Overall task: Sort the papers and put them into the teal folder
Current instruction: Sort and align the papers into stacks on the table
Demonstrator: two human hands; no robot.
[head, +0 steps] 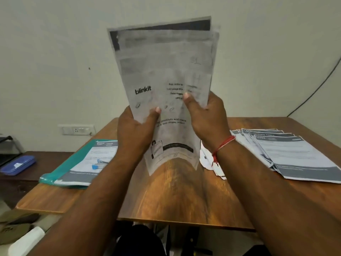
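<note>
above the wooden table point(177, 196), left hand point(136, 130) and right hand point(206, 119) grip a paper sheaf point(164, 67) upright between them.

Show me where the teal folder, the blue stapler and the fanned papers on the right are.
teal folder point(72, 161): head view, its bare left flap.
blue stapler point(98, 164): head view, its body.
fanned papers point(295, 156): head view, top sheet.

Plain off-white wall point(55, 52) ahead of me, small dark mark on it. White switch-and-socket plate point(76, 129) low on the wall, left of the wooden table point(175, 196). Black cable point(313, 89) runs down the wall on the right. Darker low surface point(46, 163) off the table's left edge, blue flat case point(17, 165) on it. Light is even, indoor.
</note>
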